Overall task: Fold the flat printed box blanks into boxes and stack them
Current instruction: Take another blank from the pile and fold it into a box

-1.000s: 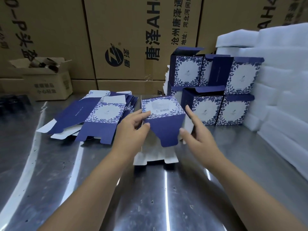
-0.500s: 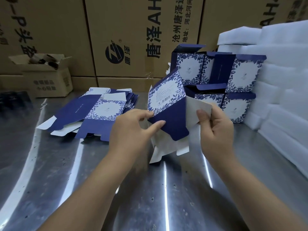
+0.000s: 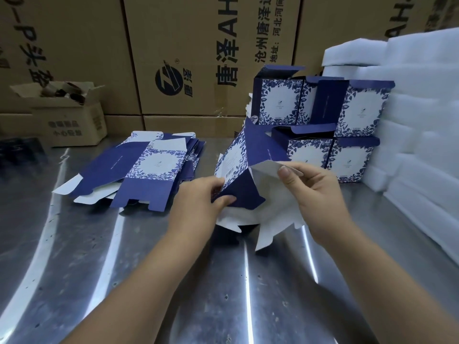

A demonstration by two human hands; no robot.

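Two bare forearms (image 3: 367, 276), slim and smooth, show uncovered from the lower edge of the view up to the wrists. The bare left hand (image 3: 196, 202) and bare right hand (image 3: 315, 192) have short, neatly trimmed nails; the right thumbnail (image 3: 285, 173) is plain and rounded

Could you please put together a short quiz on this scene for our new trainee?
1. True or false: the left hand and the right hand both hold the part-folded blank.
2. The pile of flat blanks on the metal table lies: A) left of the hands; B) right of them; C) between them.
3. Fill in: right of the folded boxes is stacked white ____.
Key: 1 true; 2 A; 3 foam.
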